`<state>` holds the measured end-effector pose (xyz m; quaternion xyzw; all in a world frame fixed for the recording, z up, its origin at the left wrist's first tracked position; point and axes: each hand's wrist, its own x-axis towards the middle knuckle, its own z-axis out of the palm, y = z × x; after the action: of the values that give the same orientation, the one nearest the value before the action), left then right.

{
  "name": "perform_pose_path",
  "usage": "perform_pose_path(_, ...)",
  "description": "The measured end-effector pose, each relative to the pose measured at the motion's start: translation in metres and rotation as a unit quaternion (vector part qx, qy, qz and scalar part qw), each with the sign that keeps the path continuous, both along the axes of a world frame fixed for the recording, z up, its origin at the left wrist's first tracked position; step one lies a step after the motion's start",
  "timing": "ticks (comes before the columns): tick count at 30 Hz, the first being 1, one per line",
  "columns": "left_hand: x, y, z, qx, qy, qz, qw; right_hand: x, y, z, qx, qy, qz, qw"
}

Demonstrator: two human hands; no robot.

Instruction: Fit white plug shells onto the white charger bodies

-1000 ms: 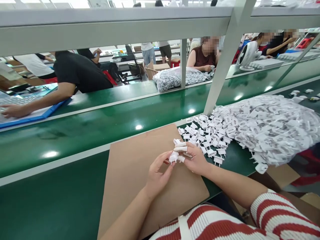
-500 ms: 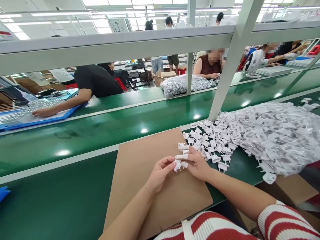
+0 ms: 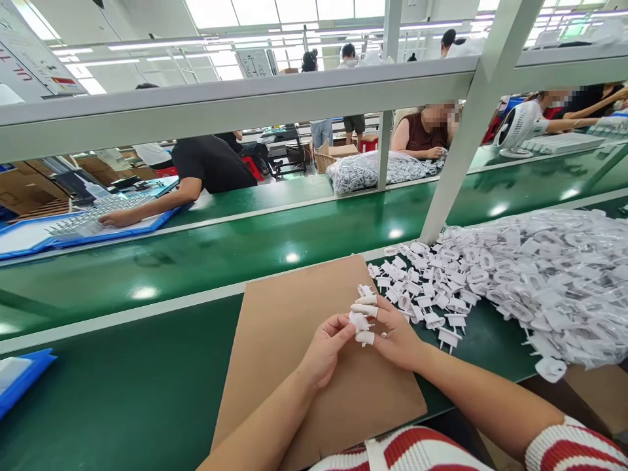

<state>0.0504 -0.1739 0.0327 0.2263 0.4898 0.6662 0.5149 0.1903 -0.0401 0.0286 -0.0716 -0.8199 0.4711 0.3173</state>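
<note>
Over a brown cardboard sheet (image 3: 282, 327), both hands meet at one small white two-pin plug piece (image 3: 360, 320). My left hand (image 3: 324, 350) pinches its left side between thumb and fingers. White finger cots cover several fingertips of my right hand (image 3: 400, 337), which closes on the piece from the right. The pins point toward my right palm. A second white plug piece (image 3: 366, 290) shows just beyond my right fingers; whether they touch it I cannot tell. Loose white plug pieces (image 3: 422, 284) lie heaped beyond my right hand.
A large clear bag of white plug pieces (image 3: 564, 281) sits at the right. Ahead runs a green conveyor belt (image 3: 255, 242) below a grey metal frame (image 3: 275, 98). A blue tray (image 3: 29, 376) stands at the left edge. Co-workers sit across the belt, one arm (image 3: 167, 203) reaching over another tray.
The plug piece has been turned in my fingers: its pins pointed down toward me and now point right. The camera view has shifted, so the scene sits further right and slightly lower.
</note>
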Motion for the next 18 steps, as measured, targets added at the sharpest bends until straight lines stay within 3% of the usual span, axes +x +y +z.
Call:
perform_pose_path(9,-0.0116,0.0,-0.0038,-0.008,0.044,0.002,0.999,0.0012,-0.0019,0.0073,-0.055,-0.005,0.004,0.998)
perform_pose_path(18,-0.0077,-0.001,0.0017,0.017,0.108,0.004,0.994,0.0012,-0.0022,0.0047,-0.075,-0.005,-0.043,0.996)
